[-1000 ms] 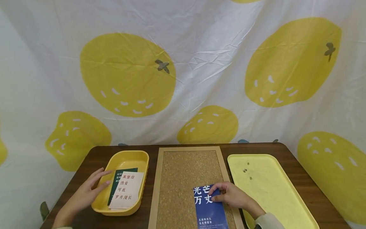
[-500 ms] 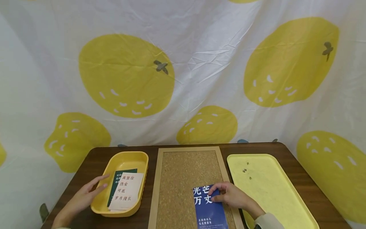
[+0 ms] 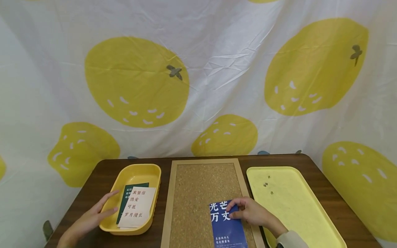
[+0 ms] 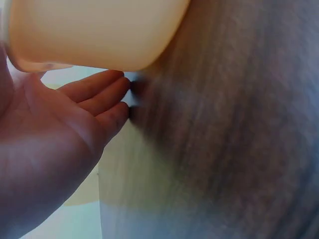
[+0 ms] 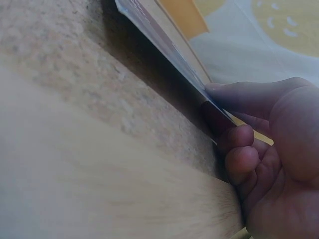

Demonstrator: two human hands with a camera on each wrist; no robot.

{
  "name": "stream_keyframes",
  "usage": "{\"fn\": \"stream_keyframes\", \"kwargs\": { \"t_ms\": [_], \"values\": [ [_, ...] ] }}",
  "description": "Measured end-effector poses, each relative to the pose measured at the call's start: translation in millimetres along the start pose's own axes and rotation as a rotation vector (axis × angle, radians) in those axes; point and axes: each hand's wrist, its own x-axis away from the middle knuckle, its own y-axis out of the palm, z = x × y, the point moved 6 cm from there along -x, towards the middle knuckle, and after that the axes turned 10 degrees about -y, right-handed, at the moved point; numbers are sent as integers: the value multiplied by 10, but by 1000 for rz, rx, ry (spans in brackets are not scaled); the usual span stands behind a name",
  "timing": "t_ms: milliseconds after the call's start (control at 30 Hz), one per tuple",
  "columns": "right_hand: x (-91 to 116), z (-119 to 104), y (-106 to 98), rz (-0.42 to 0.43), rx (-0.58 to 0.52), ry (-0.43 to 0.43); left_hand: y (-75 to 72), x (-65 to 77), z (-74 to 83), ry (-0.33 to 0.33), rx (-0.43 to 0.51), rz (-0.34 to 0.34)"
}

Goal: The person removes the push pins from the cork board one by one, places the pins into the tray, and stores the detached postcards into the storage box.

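Observation:
My right hand [image 3: 249,210] pinches a blue card [image 3: 228,229] with white characters by its right edge, thumb above and fingers beneath. The card is lifted slightly off the cork board [image 3: 200,186], as the right wrist view shows; its lower end leaves the head view. My left hand [image 3: 88,220] is at the left rim of a yellow basin [image 3: 139,168], with thumb and index finger extended over it. The other fingers [image 4: 107,94] lie outside, by the basin's wall. Inside the basin, a pale card [image 3: 138,208] with red characters partly covers a dark green card [image 3: 124,203].
To the right lies a pale yellow tray [image 3: 297,210] with several small metallic pieces [image 3: 265,184] near its far left corner. All stand on a dark wooden table [image 3: 198,158]. Behind it hangs a white cloth [image 3: 217,86] with a yellow fruit print.
My left hand has shifted slightly down along the basin's rim. My right hand and the blue card hold the same place.

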Motion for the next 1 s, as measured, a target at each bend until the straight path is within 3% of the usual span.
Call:
{"fn": "stream_keyframes", "kwargs": {
  "t_ms": [133, 500, 1000],
  "values": [
    [-2, -7, -1, -5, 14, -4, 8, -3, -31, 5, -19, 9],
    [2, 11, 13, -11, -2, -25, 12, -34, -31, -60, -51, 52],
    [-4, -26, 15, 4, 5, -16, 23, 34, 14, -37, -67, 63]
  ]
}}
